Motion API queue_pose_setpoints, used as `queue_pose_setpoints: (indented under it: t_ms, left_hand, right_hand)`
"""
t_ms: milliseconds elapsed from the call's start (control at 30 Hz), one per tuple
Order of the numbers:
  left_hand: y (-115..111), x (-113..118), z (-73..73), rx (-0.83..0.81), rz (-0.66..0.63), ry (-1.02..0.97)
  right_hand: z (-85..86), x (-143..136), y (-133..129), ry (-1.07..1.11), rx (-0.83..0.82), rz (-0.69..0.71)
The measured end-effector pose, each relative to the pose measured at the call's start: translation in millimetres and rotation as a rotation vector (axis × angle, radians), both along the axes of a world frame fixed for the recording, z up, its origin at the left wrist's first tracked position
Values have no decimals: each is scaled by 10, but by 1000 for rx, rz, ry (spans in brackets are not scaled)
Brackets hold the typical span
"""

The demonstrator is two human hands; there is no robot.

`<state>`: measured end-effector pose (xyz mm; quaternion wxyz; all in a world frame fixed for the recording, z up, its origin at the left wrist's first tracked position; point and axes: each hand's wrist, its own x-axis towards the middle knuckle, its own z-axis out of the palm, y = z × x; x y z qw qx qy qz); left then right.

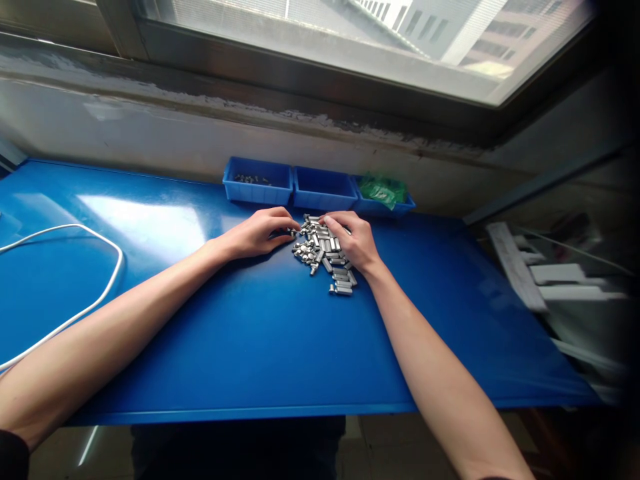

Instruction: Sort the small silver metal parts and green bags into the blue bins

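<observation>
Several small silver metal parts, some long and some short, lie in a loose pile on the blue table. My left hand is at the pile's left edge, its thumb and fingers curled around a small metal part. Over the pile's upper right side rests my right hand, palm down with the fingers bent together. Whatever its fingertips touch among the long parts is too small to make out.
Three blue bins stand along the wall: the left bin holds small metal parts, the middle bin shows a bare bottom, and the right one holds a green plastic bag. A white cable curves over the blue table at left.
</observation>
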<state>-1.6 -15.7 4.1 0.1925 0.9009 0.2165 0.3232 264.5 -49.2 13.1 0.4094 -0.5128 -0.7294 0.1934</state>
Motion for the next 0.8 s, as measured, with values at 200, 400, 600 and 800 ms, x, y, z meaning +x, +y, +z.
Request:
queue_pose_setpoints:
  t_ms: [200, 400, 600, 800]
  left_hand:
    - [6, -14, 4, -23, 1, 22]
    - [-15, -10, 25, -29, -15, 40]
    - [-20, -6, 17, 3, -33, 50]
    - [-10, -14, 2, -17, -41, 37]
  right_hand:
    - [7, -4, -2, -6, -4, -7]
    - [9, -9, -2, -6, -1, -3]
    - [0, -5, 1, -2, 10, 4]
    - [-6, 1, 5, -4, 12, 6]
